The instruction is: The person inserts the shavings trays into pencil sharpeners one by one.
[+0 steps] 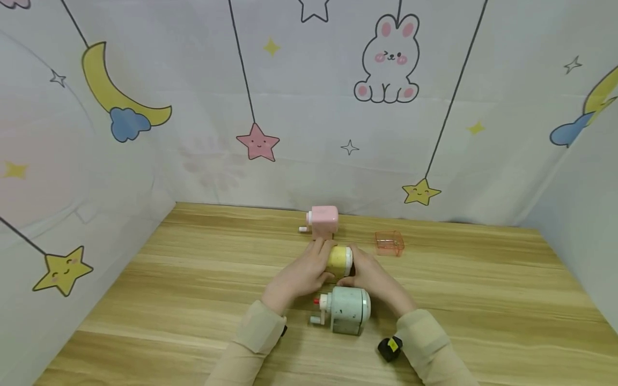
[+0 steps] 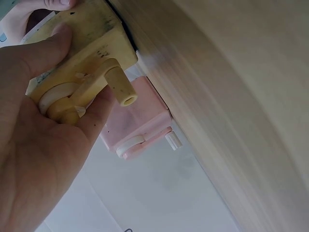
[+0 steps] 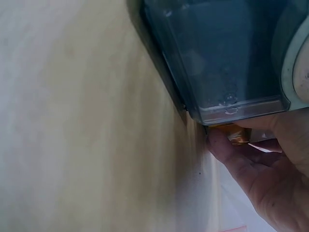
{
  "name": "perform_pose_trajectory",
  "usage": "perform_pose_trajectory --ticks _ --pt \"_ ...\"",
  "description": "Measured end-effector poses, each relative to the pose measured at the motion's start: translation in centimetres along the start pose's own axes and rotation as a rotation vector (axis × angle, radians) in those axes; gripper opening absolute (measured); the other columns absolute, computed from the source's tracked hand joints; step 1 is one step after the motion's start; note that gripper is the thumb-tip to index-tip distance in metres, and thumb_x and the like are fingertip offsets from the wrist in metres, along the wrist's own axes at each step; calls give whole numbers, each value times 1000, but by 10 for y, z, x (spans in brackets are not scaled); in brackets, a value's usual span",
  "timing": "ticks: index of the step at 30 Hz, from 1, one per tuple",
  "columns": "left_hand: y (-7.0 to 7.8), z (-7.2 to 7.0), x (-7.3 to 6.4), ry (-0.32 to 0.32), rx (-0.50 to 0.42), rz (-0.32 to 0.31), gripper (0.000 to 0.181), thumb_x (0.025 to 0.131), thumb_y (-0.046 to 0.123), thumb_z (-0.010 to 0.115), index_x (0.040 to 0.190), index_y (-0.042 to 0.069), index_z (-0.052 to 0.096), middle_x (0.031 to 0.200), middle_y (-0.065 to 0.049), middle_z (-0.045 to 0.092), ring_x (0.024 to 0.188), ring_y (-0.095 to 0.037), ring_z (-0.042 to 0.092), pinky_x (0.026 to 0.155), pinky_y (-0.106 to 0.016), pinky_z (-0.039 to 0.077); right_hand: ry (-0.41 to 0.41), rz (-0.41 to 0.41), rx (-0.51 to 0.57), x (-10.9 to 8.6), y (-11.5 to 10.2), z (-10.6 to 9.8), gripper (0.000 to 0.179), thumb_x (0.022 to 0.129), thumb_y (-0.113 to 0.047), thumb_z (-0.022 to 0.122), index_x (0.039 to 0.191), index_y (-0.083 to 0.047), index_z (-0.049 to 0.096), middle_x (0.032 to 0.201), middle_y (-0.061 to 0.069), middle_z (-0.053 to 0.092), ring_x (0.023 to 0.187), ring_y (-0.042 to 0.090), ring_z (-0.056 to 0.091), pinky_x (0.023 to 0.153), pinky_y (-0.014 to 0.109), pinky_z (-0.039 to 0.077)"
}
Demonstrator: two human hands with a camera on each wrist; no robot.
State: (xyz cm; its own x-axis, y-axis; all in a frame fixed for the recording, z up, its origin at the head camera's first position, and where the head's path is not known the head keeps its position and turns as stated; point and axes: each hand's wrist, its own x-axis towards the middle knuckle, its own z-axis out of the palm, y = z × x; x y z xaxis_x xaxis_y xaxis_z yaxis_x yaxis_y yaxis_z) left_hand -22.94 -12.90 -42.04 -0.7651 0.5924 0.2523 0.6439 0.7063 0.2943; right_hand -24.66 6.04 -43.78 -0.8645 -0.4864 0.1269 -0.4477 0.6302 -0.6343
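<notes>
Head view: your forearms angle inward; your left hand and right hand curl, grip closed, round opposite ends of the yellow sharpener, between the pink sharpener and the pale-green sharpener.

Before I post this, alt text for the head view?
Left hand and right hand hold a yellow sharpener at a wood-grain table. A pink crank sharpener stands behind it, a pale green one in front.
</notes>
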Motion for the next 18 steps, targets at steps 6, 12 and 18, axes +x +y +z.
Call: perform_pose_trajectory --ticks 6,12,18 --pt "-2 -4 -3 -7 5 -15 61 85 14 71 134 -2 37 119 -15 45 109 -26 48 99 -39 47 -5 -2 24 3 -3 2 67 70 -9 84 125 1 47 107 11 64 96 23 61 82 37 53" --pt "-4 -6 -4 -12 -21 -35 62 84 14 73 134 2 38 125 -14 47 114 -25 50 102 -40 46 -4 -13 54 4 -2 4 67 71 -10 84 126 1 47 107 12 64 94 23 62 80 36 53" --pt "-5 -3 0 -25 -46 -37 63 85 16 73 137 4 39 134 -13 47 121 -25 51 105 -39 46 -14 -2 58 1 2 2 65 70 -9 84 125 -1 50 108 10 64 96 22 62 81 35 53"
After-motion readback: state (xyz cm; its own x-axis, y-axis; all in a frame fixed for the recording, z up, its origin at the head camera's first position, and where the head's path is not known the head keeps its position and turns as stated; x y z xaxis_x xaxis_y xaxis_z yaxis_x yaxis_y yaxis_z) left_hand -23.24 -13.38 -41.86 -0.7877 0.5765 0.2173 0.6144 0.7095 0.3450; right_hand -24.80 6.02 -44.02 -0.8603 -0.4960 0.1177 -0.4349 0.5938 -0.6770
